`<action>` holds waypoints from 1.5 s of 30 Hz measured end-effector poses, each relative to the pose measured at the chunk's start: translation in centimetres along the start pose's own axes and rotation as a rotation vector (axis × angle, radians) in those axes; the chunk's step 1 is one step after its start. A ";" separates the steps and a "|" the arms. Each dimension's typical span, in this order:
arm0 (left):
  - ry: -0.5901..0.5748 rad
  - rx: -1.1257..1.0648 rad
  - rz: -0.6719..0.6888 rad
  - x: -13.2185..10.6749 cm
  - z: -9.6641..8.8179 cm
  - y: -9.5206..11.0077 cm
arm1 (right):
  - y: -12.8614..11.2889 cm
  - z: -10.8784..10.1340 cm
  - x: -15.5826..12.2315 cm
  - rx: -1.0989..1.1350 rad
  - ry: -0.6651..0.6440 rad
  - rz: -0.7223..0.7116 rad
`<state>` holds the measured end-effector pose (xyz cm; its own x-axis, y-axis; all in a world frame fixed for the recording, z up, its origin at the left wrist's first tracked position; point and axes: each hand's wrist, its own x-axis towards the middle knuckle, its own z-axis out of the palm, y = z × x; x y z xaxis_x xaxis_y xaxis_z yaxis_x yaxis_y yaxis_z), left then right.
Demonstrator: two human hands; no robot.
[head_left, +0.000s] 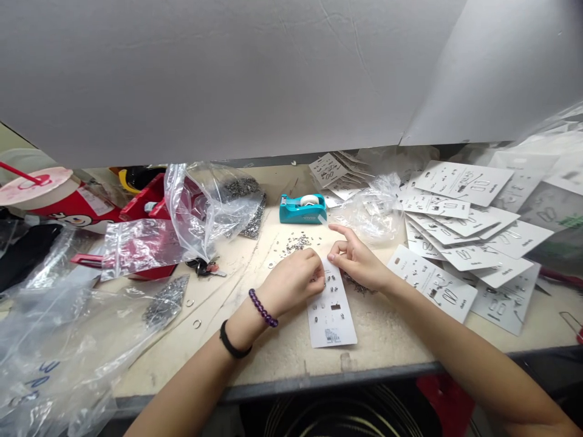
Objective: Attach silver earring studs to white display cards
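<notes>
A white earring card (342, 332) lies on the worktable, its back up, with small metal earring backs, a rectangular hole and printed text showing. My left hand (298, 273), with a purple bead bracelet and a black band, rests over the card's upper left with fingers curled together; what they pinch is hidden. At the top right edge, my right hand (357, 258) holds the card between thumb and bent fingers. Its index finger points out, and a piece of clear tape (322, 220) is at the tip. Loose small metal earring backs (298, 241) lie just beyond my hands.
Behind stands a teal tape dispenser (303, 210). Stacked earring cards (473, 233) fill the right side. Clear plastic bags (68, 340), keys (207, 267), two metal rings (197, 324) and a red paper cup (68, 197) are at left. A grey-white panel (250, 79) overhangs the back.
</notes>
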<state>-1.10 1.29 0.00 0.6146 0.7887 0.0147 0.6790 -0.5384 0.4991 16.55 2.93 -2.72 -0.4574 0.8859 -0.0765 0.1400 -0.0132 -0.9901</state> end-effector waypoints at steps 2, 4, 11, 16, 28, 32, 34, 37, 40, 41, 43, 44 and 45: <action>0.000 -0.107 -0.018 0.0 -0.1 -0.3 | 0.0 0.0 0.0 0.008 0.006 0.013; 0.068 -0.278 -0.065 0.2 -0.2 -0.7 | -0.3 -0.1 0.1 0.045 0.037 0.025; 0.161 -1.074 -0.360 0.5 0.5 -0.2 | -1.8 -1.3 -0.1 0.165 0.497 -0.111; -0.029 -1.336 -0.310 0.4 1.5 1.1 | -2.3 -2.1 -0.4 -0.019 0.759 -0.279; 0.271 -1.389 -0.272 0.8 1.7 1.0 | -2.1 0.5 -0.7 0.115 0.350 -0.061; 0.260 -1.379 -0.270 0.8 1.7 1.3 | -2.0 0.5 -0.6 0.128 0.338 -0.047; 0.274 -1.367 -0.273 0.7 1.7 1.4 | -2.0 0.6 -0.7 0.065 0.369 -0.061; 0.297 -1.352 -0.274 0.7 1.7 1.5 | -1.8 0.8 -0.8 -0.037 0.427 -0.091; 0.316 -1.342 -0.267 0.7 1.8 1.8 | -1.8 1.0 -0.9 -0.120 0.461 -0.104; 0.321 -1.341 -0.266 0.7 1.8 1.8 | -1.8 1.0 -0.9 -0.152 0.474 -0.108; 0.326 -1.340 -0.269 0.7 1.9 2.0 | -1.9 1.2 -1.0 -0.211 0.504 -0.119; 0.328 -1.340 -0.271 0.7 1.9 2.1 | -1.9 1.3 -1.0 -0.238 0.516 -0.129; 0.332 -1.341 -0.273 0.7 2.0 2.1 | -1.9 1.4 -1.0 -0.267 0.527 -0.142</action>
<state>1.57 0.13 -0.69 0.2775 0.9546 -0.1082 -0.2491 0.1802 0.9516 15.55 1.43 -0.96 -0.0009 0.9817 0.1904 0.3558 0.1782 -0.9174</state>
